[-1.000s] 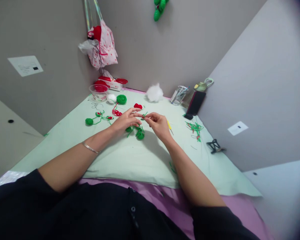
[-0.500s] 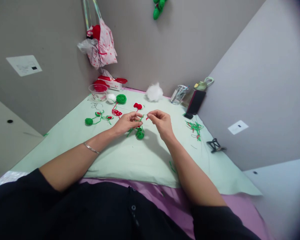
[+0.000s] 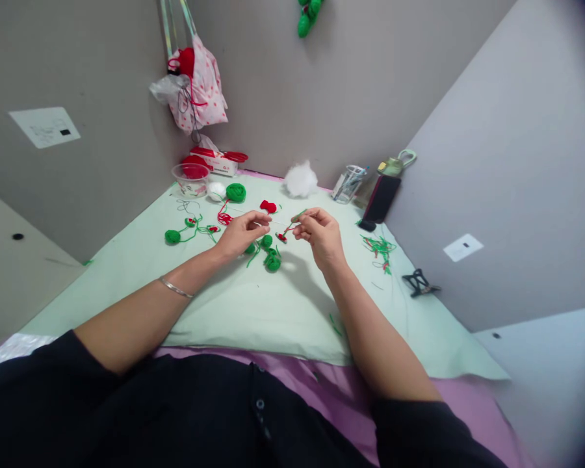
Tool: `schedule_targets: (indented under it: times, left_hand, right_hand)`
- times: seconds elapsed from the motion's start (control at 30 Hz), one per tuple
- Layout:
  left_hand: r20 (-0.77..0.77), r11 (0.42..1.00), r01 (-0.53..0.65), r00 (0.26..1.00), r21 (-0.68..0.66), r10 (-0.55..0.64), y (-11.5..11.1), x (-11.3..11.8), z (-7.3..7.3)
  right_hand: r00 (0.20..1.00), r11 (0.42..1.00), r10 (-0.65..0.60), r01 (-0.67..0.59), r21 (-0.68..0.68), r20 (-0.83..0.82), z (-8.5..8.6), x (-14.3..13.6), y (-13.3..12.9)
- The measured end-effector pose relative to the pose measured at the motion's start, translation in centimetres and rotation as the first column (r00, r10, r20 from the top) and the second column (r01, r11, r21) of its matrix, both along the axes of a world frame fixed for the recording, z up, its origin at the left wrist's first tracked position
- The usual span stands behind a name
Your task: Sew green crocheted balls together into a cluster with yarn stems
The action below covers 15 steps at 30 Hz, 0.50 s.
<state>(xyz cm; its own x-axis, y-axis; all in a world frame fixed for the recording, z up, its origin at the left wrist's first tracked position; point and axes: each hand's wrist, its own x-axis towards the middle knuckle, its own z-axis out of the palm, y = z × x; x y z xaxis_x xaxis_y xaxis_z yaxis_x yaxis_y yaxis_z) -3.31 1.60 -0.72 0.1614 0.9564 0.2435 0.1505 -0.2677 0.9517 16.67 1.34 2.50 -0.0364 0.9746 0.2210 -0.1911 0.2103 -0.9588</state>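
Observation:
My right hand [image 3: 322, 233] pinches green and red yarn [image 3: 299, 216], and a small red and green crochet piece [image 3: 281, 238] dangles from it by its strands. My left hand [image 3: 246, 233] is closed at the fingertips on a thin pale thread [image 3: 279, 223] that runs across to the right hand. Whether a needle is on that thread is too small to tell. Under the hands several green crocheted balls [image 3: 272, 261] lie on the pale green cloth [image 3: 253, 312]. Just beyond the fingers sits a red crocheted piece [image 3: 268, 206].
White stuffing [image 3: 301, 180] lies at the back, near a clear pen cup [image 3: 350, 184] and a leaning phone [image 3: 383, 199]. Yarn scraps [image 3: 379, 250] and a black hair clip [image 3: 420, 284] are at right. Green yarn [image 3: 236, 192] and a clear tub [image 3: 191, 180] stand back left.
The red and green piece has passed from my left hand to hang from my right. My hands have drawn slightly apart, with the thread stretched between them.

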Motion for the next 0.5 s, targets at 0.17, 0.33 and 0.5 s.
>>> schedule_targets:
  times: [0.17, 0.33, 0.5]
  left_hand:
    - [-0.316, 0.977, 0.054, 0.949, 0.206, 0.014, 0.2, -0.6, -0.1]
    - [-0.657, 0.917, 0.289, 0.753, 0.273, -0.042, 0.1, -0.7, -1.2]
    - [-0.605, 0.95, 0.221, 0.795, 0.221, -0.044, 0.0, -0.7, -1.0]
  right_hand:
    - [0.994, 0.997, -0.082, 0.083, 0.005, -0.066, -0.2, 0.5, 0.7]
    - [0.998, 0.999, -0.035, 0.034, -0.013, -0.045, -0.5, 0.5, 0.7]
    - [1.0, 0.999, 0.024, -0.024, -0.021, -0.013, -0.7, 0.4, 0.5]
